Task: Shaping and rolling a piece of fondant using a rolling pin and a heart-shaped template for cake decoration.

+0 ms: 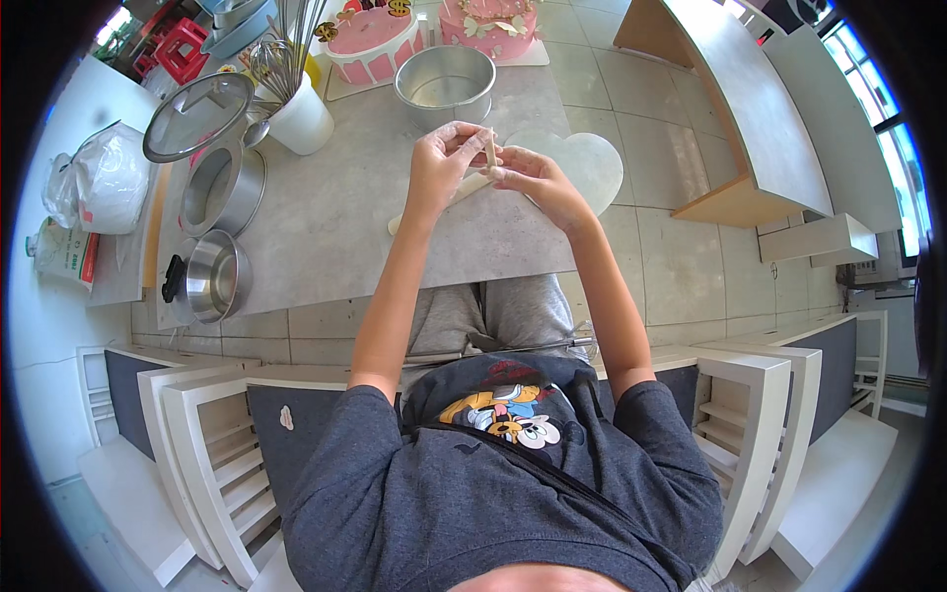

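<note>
Above the grey table [333, 222], my left hand [453, 154] pinches a small pale strip, perhaps dough [491, 152], near its upper end. My right hand [536, 180] grips the strip's lower end between thumb and fingers. Whitish residue coats the fingertips of both hands. Under my wrists lies a pale rod, probably a rolling pin [403, 220], partly hidden by my hands and left arm. A heart-shaped translucent sheet [595, 169] sits beside my right hand, partly past the table's right edge. Just beyond my hands stands a round metal cake tin [444, 92].
Two pink decorated cakes [373, 41] [492, 33] stand at the back. To the left are a white tub [303, 118] of whisks, a glass lid [198, 117], a ring-shaped pan [222, 189] and a steel bowl [220, 276]. A whisk [581, 342] lies across my lap.
</note>
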The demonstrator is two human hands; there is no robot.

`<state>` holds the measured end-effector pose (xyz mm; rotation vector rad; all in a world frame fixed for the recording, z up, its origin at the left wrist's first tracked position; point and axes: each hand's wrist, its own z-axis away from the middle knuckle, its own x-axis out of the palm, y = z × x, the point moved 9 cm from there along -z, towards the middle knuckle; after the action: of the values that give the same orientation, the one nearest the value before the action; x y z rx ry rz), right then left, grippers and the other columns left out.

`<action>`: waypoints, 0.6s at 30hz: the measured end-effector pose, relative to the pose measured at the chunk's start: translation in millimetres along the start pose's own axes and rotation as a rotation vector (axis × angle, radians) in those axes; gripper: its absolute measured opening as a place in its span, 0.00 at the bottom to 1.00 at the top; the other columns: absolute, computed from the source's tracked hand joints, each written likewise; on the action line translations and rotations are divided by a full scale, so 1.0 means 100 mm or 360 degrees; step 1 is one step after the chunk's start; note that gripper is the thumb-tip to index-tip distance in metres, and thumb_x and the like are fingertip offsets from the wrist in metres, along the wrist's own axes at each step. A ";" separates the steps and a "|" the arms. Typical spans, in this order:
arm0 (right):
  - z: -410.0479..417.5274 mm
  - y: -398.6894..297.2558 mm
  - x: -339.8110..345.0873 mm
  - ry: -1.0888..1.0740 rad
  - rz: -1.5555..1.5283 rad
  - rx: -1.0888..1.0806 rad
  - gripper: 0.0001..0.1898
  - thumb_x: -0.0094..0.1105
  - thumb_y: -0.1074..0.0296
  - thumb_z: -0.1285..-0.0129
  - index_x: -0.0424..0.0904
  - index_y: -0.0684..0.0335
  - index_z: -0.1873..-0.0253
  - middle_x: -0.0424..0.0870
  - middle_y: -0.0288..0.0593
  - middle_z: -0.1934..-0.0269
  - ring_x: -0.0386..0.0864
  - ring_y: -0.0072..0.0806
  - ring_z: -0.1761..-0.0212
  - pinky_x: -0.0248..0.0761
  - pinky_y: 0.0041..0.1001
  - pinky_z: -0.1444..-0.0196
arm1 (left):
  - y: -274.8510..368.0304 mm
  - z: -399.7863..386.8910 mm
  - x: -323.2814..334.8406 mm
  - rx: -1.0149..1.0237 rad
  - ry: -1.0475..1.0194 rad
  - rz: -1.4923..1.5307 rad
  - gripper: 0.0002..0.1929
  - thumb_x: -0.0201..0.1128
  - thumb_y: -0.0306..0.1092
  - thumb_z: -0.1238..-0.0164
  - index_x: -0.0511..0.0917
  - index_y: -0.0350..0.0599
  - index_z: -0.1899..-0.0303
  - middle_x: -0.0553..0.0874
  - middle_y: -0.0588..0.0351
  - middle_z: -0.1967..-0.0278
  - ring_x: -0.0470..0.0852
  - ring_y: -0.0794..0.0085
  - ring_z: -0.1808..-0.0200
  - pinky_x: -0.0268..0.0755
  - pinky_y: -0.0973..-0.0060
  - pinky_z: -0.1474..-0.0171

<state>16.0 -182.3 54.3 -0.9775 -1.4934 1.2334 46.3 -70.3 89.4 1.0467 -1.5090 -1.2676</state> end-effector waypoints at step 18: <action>0.10 0.14 0.18 -0.0424 -0.0159 0.0248 0.14 0.63 0.77 0.46 0.75 0.69 0.54 0.83 0.46 0.60 0.81 0.27 0.57 0.73 0.25 0.53 | 0.11 -0.05 -0.19 0.0070 0.0143 0.0111 0.09 0.59 0.29 0.35 0.77 0.30 0.63 0.84 0.47 0.70 0.85 0.69 0.69 0.79 0.76 0.62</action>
<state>1.7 -164.9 43.4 -0.6470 -1.6008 1.4253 56.0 -51.7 98.3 1.0565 -1.4978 -1.1288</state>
